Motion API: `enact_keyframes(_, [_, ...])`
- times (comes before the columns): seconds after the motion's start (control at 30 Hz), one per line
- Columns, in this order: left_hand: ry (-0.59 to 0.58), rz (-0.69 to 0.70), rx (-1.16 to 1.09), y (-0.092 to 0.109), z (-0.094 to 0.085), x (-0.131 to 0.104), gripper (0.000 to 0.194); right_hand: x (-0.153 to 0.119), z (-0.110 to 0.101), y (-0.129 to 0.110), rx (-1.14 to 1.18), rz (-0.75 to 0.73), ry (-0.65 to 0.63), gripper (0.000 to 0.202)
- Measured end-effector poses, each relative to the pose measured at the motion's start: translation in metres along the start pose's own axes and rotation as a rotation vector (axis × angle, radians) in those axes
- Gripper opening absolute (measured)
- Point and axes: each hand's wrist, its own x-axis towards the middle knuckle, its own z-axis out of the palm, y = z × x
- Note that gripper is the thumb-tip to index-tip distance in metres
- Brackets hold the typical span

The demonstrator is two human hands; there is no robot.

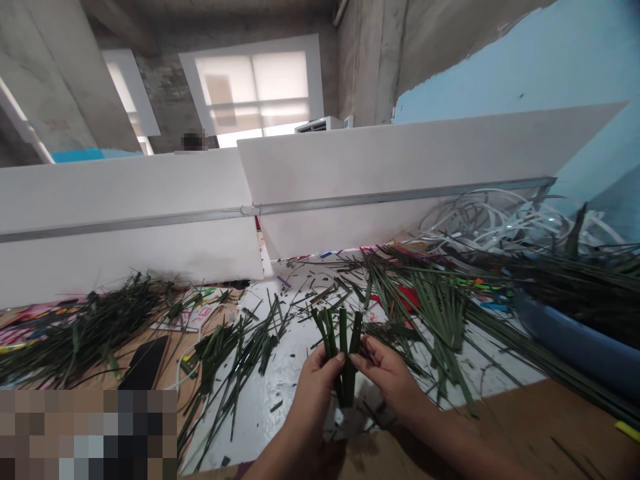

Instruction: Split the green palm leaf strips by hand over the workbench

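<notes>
1. the left hand and right hand are closed in pinches on narrow, flat green leaf strips, above the white-surfaced table.
2. the step seems to be arranging these fanned strips; the next move calls for steady thumbs.
3. beyond lie long dark-green leaves.

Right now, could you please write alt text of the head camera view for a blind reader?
Two bare hands, the left and the right, hold a small fan of flat green leaf strips above a white work surface scattered with green clippings. A blue rounded container of dark strips stands at right.
</notes>
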Motion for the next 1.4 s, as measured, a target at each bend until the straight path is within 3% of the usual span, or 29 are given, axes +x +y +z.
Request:
enact_keyframes(0.17, [-0.001, 0.054, 0.053, 0.004, -0.006, 0.003, 0.028, -0.001, -0.003, 0.001, -0.057, 0.019, -0.045, 0.029])
enact_keyframes(0.37, [0.022, 0.020, 0.027, 0.005, -0.003, 0.001, 0.031, -0.002, 0.001, 0.004, -0.043, 0.022, -0.067, 0.026])
enact_keyframes(0.6, [0.116, -0.005, 0.044, 0.002, 0.002, 0.000, 0.024, -0.010, 0.003, -0.008, -0.299, -0.079, -0.035, 0.025])
enact_keyframes(0.77, [0.094, 0.021, 0.032, 0.002, -0.002, 0.005, 0.035, -0.004, 0.005, -0.006, -0.045, 0.023, -0.005, 0.026])
enact_keyframes(0.9, [0.122, 0.032, -0.006, 0.001, -0.005, 0.007, 0.039, 0.004, 0.008, 0.001, 0.161, 0.169, -0.056, 0.034])
enact_keyframes(1.0, [0.169, 0.047, 0.014, 0.002, -0.005, 0.006, 0.040, 0.003, 0.009, 0.005, 0.136, 0.204, -0.085, 0.033])
enact_keyframes(1.13, [0.172, 0.058, 0.058, 0.001, -0.005, 0.008, 0.038, -0.002, 0.007, 0.003, 0.003, 0.137, -0.077, 0.027])
enact_keyframes(1.3, [0.265, 0.113, 0.204, -0.003, -0.025, 0.023, 0.037, -0.010, 0.006, -0.009, -0.090, 0.050, -0.117, 0.022])
enact_keyframes(1.4, [0.224, 0.147, 0.482, 0.001, -0.042, 0.030, 0.034, -0.009, 0.007, -0.014, 0.025, 0.071, -0.095, 0.025])
